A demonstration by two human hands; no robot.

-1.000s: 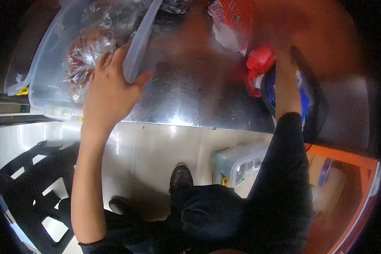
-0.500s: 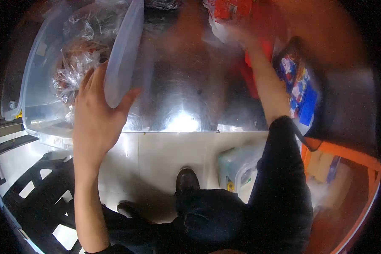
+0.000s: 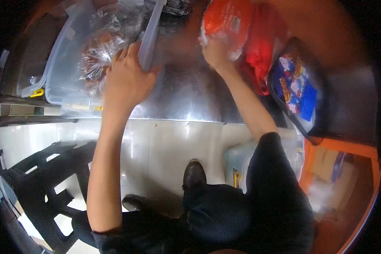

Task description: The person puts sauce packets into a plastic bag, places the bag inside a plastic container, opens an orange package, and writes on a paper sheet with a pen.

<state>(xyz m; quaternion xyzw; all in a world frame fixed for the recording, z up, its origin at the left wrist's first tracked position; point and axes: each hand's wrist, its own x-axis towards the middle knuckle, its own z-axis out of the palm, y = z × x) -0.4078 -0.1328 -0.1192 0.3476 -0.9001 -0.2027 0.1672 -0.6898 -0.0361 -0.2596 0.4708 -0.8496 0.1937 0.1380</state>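
My left hand (image 3: pixel 129 80) straddles the near wall of a clear plastic bin (image 3: pixel 150 40), fingers inside and thumb outside, closed on the rim. Under those fingers lies a crinkled clear plastic bag (image 3: pixel 99 55) with something reddish-brown in it. My right hand (image 3: pixel 217 53), slightly blurred, is closed at the lower left edge of an orange-red printed package (image 3: pixel 228 19) with a white border. Its fingertips are partly smeared by motion. Beside that package is a red plastic bag (image 3: pixel 260 46).
A blue printed pack (image 3: pixel 294 80) lies in a dark pouch at the right of the metal tabletop (image 3: pixel 186 93). Below are an orange-framed crate (image 3: pixel 343 148), a clear tub (image 3: pixel 235 161), and a black plastic stool (image 3: pixel 42 169) at the left. A yellow clip (image 3: pixel 37 93) sits by the bin.
The view has shifted. My right hand has moved left and toward me along the orange-red package, which shows more fully now. My left hand stays at the bin's wall.
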